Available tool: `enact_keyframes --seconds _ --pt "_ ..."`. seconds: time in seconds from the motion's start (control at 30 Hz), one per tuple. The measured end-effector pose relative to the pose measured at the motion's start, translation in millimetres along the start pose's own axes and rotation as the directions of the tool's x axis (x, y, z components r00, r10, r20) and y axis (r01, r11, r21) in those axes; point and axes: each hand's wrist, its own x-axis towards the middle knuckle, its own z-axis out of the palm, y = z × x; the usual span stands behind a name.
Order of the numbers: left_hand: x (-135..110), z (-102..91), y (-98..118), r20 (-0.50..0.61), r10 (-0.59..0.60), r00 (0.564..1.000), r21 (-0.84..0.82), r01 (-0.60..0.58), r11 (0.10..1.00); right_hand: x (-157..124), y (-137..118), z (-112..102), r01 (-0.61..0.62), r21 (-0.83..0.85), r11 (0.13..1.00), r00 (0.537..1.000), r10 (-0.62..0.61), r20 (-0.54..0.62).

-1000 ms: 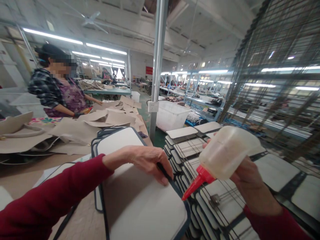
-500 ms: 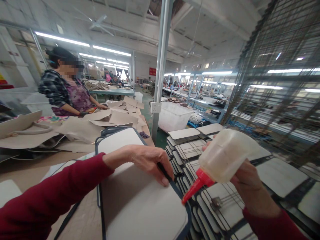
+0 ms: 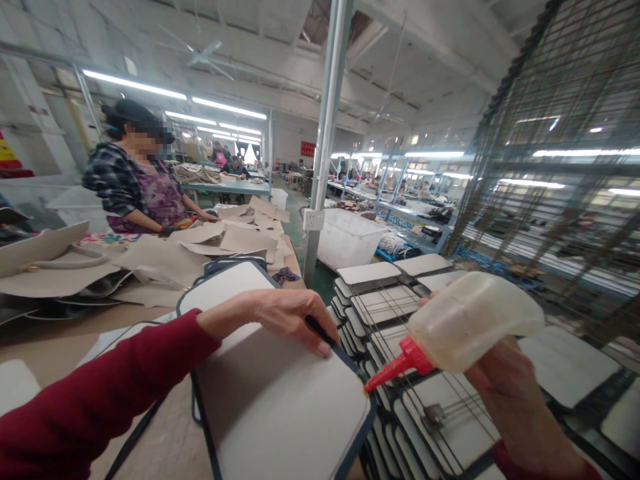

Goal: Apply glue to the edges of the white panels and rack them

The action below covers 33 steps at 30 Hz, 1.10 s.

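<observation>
Pinching the dark strip (image 3: 320,329) at the right edge of a pale panel (image 3: 285,413), L hand (image 3: 287,319) has thumb & fingers pressed together w/ that strip btwn them, approx. midway along the side. Panel sits near ctr, at the right side of the brown counter (image 3: 173,430), w/ other dark-rimmed panels (image 3: 240,263) showing past its far end.

R hand (image 3: 503,370) keeps no free fingers that I can see: its grip is wrapped round a cloudy squeeze bottle (image 3: 475,320), tipped so the red nozzle (image 3: 405,363) points down & left. Tip is at the panel's right edge, nearer than L hand; can't tell if touching or just off. Sm. yellowish mark by the tip, poss. glue, but too tiny to be sure.

Progress, judging by eye: this panel looks partway. Dark edging is on along the visible sides, & the right side is being worked. How much of the rim has had fluid: can't tell; near end is cut off. To the right, stacked panels (image 3: 470,413) of similar type lie in qty; whether done or waiting, n/a from this view. Far left, a co-worker (image 3: 137,180) stands by beige pieces (image 3: 150,260).
</observation>
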Motion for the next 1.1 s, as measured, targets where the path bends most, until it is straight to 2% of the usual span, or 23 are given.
enact_keyframes --seconds 0.13,0.2,0.33,0.47,0.7,1.1 --pt "-5 -2.3 -2 -0.060 -0.032 0.998 0.035 0.034 0.999 -1 1 5 -0.007 0.071 0.997 0.988 0.018 -0.156" --pt "-7 -2.8 -4 -0.101 -0.032 0.994 0.033 0.036 0.999 -3 2 6 -0.008 0.087 0.996 0.981 0.025 -0.191" --pt "-11 -3.3 -6 -0.150 -0.041 0.988 0.010 0.043 0.999 -6 6 3 0.073 0.123 0.990 0.970 -0.041 -0.242" --pt "-15 -3.8 -9 -0.200 -0.058 0.978 0.018 0.063 0.998 -8 8 3 0.112 0.087 0.990 0.956 -0.084 -0.281" --pt "-17 -3.6 -16 -0.240 -0.049 0.970 -0.003 0.050 0.999 -12 12 5 0.112 0.061 0.992 0.970 -0.096 -0.224" --pt "-17 -5.4 -32 -0.319 -0.160 0.934 -0.244 0.082 0.966 -18 19 9 0.126 0.052 0.991 0.973 -0.114 -0.202"
